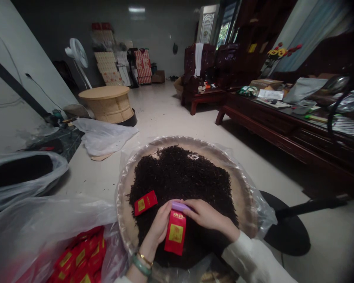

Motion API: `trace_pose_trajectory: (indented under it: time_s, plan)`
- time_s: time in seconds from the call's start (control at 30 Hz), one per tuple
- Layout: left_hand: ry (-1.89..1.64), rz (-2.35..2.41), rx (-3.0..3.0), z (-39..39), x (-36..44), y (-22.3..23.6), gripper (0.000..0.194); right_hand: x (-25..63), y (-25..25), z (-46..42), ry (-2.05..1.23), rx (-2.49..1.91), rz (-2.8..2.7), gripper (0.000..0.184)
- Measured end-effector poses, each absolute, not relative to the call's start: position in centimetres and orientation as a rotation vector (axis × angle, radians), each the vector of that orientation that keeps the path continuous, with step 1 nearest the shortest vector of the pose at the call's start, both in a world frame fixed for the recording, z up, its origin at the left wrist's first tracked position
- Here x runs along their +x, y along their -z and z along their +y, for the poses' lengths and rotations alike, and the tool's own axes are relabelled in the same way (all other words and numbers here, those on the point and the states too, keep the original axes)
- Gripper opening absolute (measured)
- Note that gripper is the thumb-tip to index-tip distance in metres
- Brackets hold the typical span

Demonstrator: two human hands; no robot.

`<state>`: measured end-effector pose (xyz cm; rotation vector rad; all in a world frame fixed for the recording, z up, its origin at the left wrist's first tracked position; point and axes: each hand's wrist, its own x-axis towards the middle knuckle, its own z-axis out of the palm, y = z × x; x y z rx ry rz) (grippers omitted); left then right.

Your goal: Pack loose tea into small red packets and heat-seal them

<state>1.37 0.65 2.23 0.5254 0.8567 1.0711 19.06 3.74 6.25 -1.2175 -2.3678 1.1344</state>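
While we look down, our two hands are close together over a heap of dark leaves [183,173]. Our left hand [161,222] grips a red packet [175,234] near its top, but we cannot see all of its fingers. Our right hand [205,214] holds a purple tool [179,206], which lies across the top of the packet. The packet has a yellow square on its front. We wear a gold bracelet [145,259] and a green bangle [141,265] on our left wrist.

Under our hands, the leaves spread wide and bumpy in a round tray [122,204] with clear plastic around its rim. A second packet [146,203] lies on the leaves, just left of our left hand. Near us on the left, a clear bag [61,208] has lots more red packets [79,257] in it. Past it, a white bag [60,171] is full of something dark.

The floor [165,110] is pale and shiny. On our right we see a long, low table [271,125] of dark red wood, with papers and bags on top. Farther off on the left are a round, yellow-brown stand [109,104] and a white fan [78,53]. At the back are stacked boxes [107,65], and a big dark chair [190,59] with a white cloth [198,59] over it.
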Motion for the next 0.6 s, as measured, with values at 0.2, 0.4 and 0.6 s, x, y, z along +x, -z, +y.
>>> trace_pose_trajectory:
  time_s: [0.2,0.4,0.6]
  plan:
    - [-1.054,0.849,0.504,0.58,1.37,-2.45,0.042,18.62,-6.29,3.45,-1.077,-1.346,-2.336,0.028]
    - [-1.040,0.850,0.514,0.43,1.49,-2.56,0.042,18.74,-5.87,3.55,-1.058,-1.318,-2.357,0.028]
    - [-1.022,0.864,0.546,0.34,1.46,-2.44,0.042,18.82,-5.81,3.77,-1.044,-1.310,-2.395,0.025]
